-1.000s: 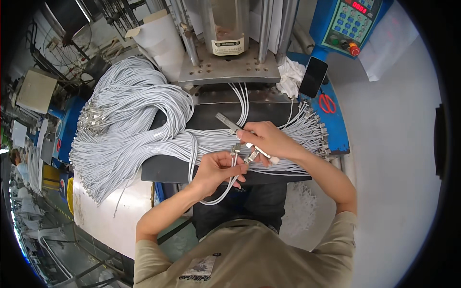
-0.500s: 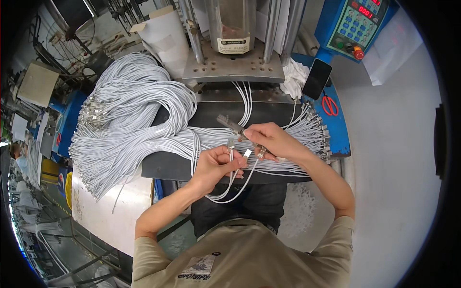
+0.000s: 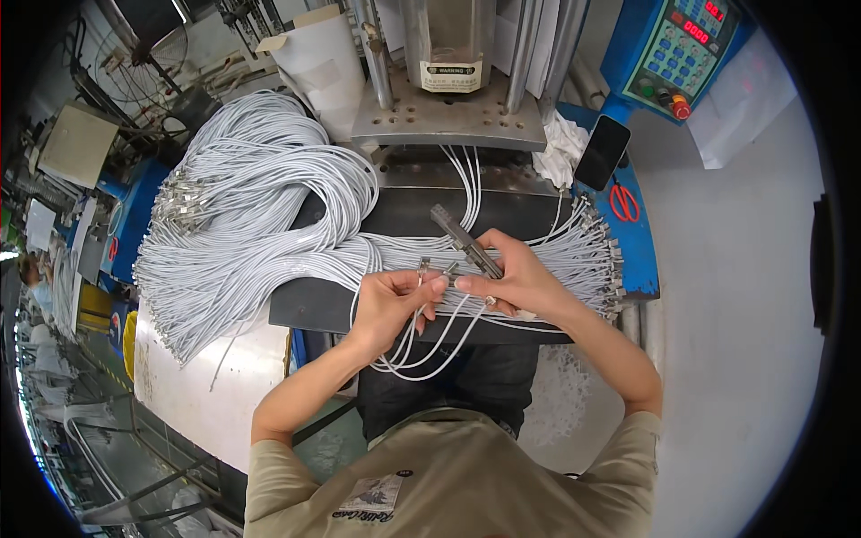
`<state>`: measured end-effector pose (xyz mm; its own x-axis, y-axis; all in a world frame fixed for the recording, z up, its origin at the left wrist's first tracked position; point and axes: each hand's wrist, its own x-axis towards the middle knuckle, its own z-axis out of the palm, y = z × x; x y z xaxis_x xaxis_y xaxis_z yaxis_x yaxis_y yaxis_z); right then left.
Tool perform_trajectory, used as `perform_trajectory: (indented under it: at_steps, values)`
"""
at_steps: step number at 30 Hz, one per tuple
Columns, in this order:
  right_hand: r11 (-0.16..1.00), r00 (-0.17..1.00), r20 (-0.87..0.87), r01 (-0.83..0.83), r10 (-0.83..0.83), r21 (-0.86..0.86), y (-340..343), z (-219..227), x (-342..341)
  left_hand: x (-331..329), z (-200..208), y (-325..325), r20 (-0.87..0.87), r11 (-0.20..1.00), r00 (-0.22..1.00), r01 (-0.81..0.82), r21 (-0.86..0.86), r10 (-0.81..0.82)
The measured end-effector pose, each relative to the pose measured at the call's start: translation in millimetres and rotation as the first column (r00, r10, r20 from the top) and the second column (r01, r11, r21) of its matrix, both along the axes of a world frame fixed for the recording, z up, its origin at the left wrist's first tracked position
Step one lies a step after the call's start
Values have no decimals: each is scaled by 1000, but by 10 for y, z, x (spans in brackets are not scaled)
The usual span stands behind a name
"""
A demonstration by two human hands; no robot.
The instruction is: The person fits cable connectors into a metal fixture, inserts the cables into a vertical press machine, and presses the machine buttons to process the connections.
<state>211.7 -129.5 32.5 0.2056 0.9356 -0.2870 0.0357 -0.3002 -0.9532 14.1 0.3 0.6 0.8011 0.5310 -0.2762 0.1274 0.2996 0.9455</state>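
In the middle of the head view my two hands meet over a bundle of white cables [image 3: 314,269]. My left hand [image 3: 387,309] is closed on thin white cable ends, one metal plug [image 3: 424,264] sticking up above its fingers. My right hand [image 3: 520,282] pinches at the tip of another cable end beside the left thumb. A slim grey metal bar-shaped tool [image 3: 466,240], its exact kind unclear, is held in the same hand and points up and left. A second plug [image 3: 490,301] shows under the right fingers. Loose cable loops hang below both hands.
Ahead stands a press with a metal plate [image 3: 448,121] and upright posts; several cables run beneath it. A blue control panel [image 3: 686,54], a dark phone [image 3: 602,152], red-handled scissors [image 3: 623,203] and a white cloth [image 3: 562,148] are at right. Coiled cables [image 3: 260,134] pile up left.
My hands have come together, the right thumb now meeting the cable end at the left fingertips. The grey tool has tilted more upright. The whole view has shifted slightly.
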Motion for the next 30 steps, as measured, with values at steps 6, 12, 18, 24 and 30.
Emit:
perform_trajectory:
  at_steps: [6,12,18,24,30]
  values:
    - [997,996,41,-78,78,-6,24,57,19,-16,-6,-76,32,989,999,-18,-144,22]
    - [992,992,35,-126,125,12,5,14,35,-50,-86,-38,86,986,996,36,-160,-22]
    - [992,988,84,-127,129,-23,24,47,33,-43,-117,-29,84,986,996,49,-159,-35]
    - [995,994,58,-87,91,-56,9,-54,55,8,11,-135,46,964,999,13,-266,-1]
    - [980,962,185,-194,198,-39,8,17,110,-1,-47,-43,29,959,980,201,-199,-199]
